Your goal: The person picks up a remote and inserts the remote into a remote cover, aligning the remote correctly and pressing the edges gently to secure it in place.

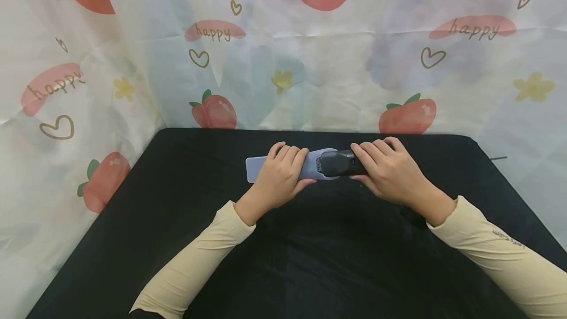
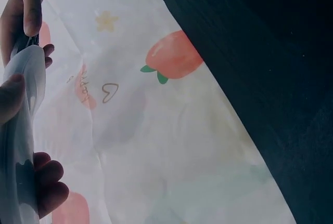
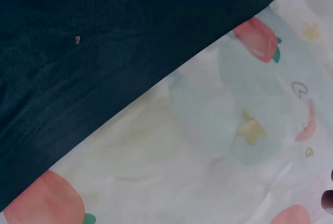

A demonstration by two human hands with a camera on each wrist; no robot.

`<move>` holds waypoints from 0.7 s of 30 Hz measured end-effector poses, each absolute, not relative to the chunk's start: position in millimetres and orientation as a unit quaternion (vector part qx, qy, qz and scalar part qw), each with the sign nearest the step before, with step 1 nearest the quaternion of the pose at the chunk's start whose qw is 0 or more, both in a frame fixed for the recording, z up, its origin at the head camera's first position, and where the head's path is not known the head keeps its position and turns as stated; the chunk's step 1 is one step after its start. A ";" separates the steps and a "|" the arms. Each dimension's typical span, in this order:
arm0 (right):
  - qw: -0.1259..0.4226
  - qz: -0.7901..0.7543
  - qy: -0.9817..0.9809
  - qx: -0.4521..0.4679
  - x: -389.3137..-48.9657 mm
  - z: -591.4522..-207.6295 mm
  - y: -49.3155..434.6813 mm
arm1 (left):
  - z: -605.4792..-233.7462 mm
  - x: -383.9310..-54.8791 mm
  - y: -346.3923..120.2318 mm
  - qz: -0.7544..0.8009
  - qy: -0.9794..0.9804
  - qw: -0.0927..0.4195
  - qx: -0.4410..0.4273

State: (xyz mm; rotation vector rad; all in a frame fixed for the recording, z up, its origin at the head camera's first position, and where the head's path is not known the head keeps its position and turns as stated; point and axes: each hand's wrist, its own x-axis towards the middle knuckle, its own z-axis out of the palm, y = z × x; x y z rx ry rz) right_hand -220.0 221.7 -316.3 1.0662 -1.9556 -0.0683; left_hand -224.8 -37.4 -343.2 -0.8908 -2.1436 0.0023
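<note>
A long, flat blue-grey sleeve (image 1: 313, 163) is held above the black table by my left hand (image 1: 278, 176), its fingers over the top and the thumb along the near edge. From the sleeve's right end sticks out a slim black device (image 1: 337, 163), shaped like a remote control. My right hand (image 1: 392, 169) grips the device's other end. In the left wrist view the sleeve (image 2: 34, 76) looks pale and loose at its mouth, between the left fingers (image 2: 49, 180) and the right hand (image 2: 26, 5). Only fingertips (image 3: 327, 200) show in the right wrist view.
A black cloth (image 1: 301, 260) covers the table. Behind it and on the left hangs a pale curtain (image 1: 332, 73) printed with fruit, hearts and flowers. A tiny light speck (image 3: 77, 39) lies on the cloth.
</note>
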 end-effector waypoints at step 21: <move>0.447 0.011 -0.779 0.440 -221.2 -306.1 207.4 | -343.4 -232.8 -44.3 0.027 -0.763 0.559 -0.324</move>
